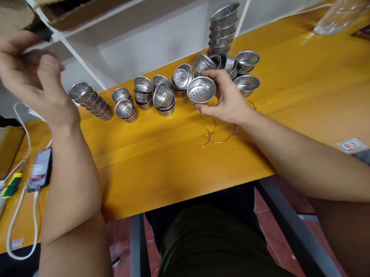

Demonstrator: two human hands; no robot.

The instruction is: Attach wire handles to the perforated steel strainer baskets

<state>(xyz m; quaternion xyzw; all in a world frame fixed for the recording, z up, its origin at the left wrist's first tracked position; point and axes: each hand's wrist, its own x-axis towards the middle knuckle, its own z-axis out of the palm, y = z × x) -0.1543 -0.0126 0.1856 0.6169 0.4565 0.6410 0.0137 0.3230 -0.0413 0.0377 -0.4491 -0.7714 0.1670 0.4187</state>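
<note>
Right hand (pixel 228 96) out front, and it's got 1 perforated metal cup (pixel 201 90), left of the tall stack (pixel 224 33) and nearer the person! Mouth tilted up towards the wearer, base angled away; it's round, so the central axis runs mouth to base. Thumb below, fingers above and behind, pinching the rim and wall between them, forearm stretched in from the right.

Count them: at least 4 rims in the tall stack, about 5 in the leaning stack (pixel 90 101) well to its left, low clusters between too overlapped to tally. Thin curved wires (pixel 220 142) lie on the near side of the tall stack, tangled past counting; 1 clear bottle (pixel 334 18) right of it.

Left hand (pixel 40 80), far left of the tall stack: raised, fingers curled towards the thumb, blurred; can't tell if they pinch anything.
</note>
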